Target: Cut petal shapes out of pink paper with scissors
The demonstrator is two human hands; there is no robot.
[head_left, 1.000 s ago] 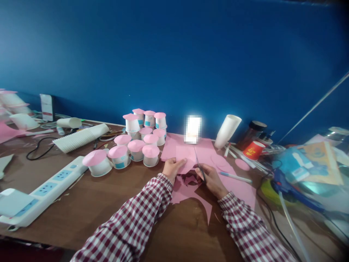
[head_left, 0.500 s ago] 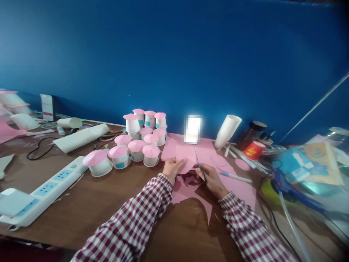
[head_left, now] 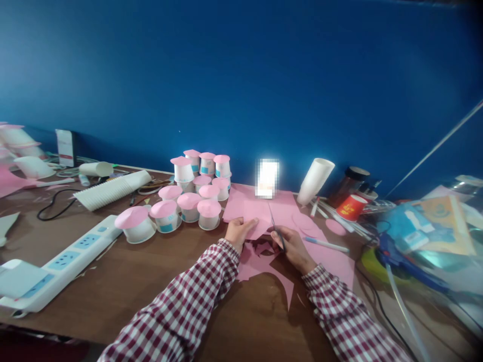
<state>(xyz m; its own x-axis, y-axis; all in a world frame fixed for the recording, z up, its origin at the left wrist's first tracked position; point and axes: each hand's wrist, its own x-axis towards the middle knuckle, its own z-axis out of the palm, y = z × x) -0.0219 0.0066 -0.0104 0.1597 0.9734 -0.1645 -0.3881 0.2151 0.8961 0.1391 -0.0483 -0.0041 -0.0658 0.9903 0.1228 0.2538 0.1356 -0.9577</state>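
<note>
Worktop shows between sleeves, below scraps. Left hand pinches paper mid-worktop; right hand grips scissors at its right side. Cups bound left, pen right, wall rear.

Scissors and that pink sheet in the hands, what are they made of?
The scissors: probably metal blades, since they look thin, straight and greyish; the dark handles may be plastic, but the right hand partly hides them. The pink sheet: likely paper or thin card, because it looks matt, thin and flat, like the pink scraps nearby.
</note>
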